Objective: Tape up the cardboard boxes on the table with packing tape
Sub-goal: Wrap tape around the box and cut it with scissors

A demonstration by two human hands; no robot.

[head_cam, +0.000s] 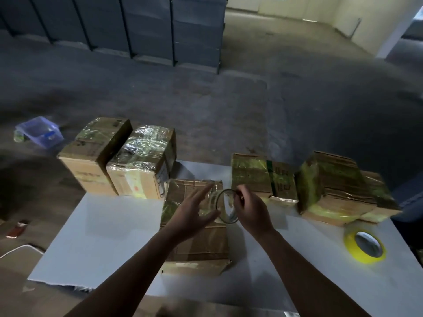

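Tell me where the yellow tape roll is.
In the head view, the yellow tape roll lies flat on the white table near its right edge, in front of the rightmost box and right of the right hand.

Both forearms are cut off by the lower frame edge. The left hand (pixel 192 213) is motion-blurred and covers the centre of the flat brown cardboard box (pixel 196 248); contact with the thin clear tape roll (pixel 229 219) cannot be determined. The right hand (pixel 250 211), pinching the roll, hides its upper right rim. Markings on the green-strapped cardboard box (pixel 251 175) are illegible. The small reddish object (pixel 17 228) on the floor is too blurred to identify.
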